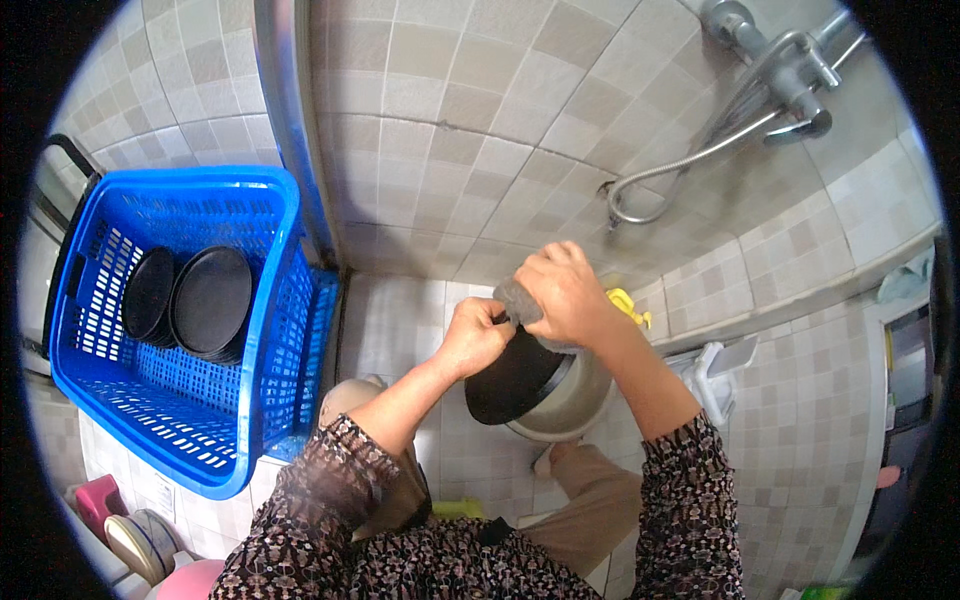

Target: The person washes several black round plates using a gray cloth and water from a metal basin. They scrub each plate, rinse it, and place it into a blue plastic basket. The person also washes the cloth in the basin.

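Observation:
My left hand (478, 335) grips the rim of a round black pan or tray (504, 379), tilted over a pale round basin (574, 405) on the floor. In my right hand (564, 292) is a grey scrubbing pad or cloth (517, 301), pressed at the upper edge of the black pan beside my left fingers. Part of the pan's rim is hidden by both hands. To the left, a blue plastic basket (259, 337) holds two stacks of round black pans (212, 300).
A shower mixer (795, 97) with a metal hose (697, 157) is on the tiled wall. A yellow object (626, 306) lies behind the basin. White plastic items (712, 382) stand at right; a lidded tub (135, 547) and pink items are lower left.

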`<state>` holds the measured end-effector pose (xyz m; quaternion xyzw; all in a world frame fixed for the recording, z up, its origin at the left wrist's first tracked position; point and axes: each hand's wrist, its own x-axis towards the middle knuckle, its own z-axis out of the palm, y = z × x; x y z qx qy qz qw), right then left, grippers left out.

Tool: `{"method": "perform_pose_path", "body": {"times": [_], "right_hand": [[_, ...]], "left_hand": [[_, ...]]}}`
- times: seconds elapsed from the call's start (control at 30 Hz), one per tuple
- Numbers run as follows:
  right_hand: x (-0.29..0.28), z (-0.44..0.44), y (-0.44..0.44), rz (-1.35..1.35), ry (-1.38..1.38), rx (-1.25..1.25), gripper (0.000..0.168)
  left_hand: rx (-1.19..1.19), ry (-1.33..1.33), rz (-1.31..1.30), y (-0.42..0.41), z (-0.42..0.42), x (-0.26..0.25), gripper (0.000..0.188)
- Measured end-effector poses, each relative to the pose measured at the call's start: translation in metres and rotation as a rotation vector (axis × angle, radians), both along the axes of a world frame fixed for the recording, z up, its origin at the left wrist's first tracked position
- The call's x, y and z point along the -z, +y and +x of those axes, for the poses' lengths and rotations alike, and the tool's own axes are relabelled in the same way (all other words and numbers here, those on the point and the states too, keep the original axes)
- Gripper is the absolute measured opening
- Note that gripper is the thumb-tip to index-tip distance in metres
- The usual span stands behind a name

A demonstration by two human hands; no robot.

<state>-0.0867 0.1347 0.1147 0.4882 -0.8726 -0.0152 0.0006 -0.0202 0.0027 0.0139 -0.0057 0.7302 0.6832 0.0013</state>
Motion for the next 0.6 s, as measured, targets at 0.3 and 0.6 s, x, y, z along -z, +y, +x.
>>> {"method": "perform_pose_path", "body": {"times": [0.3,0.6], "right_hand": [[0.060,-0.053,0.054,-0.338,-0.331,0.617,0.042],[0.193,0.006,0.089,-1.122,-0.948,1.480,0.058]], "left_hand": [[-0.071,-0.087,0.226,-0.011,0.003,-0.016,0.023],[-0.236,-0.023,0.148,-0.010,-0.002,-0.011,0.022]]}}
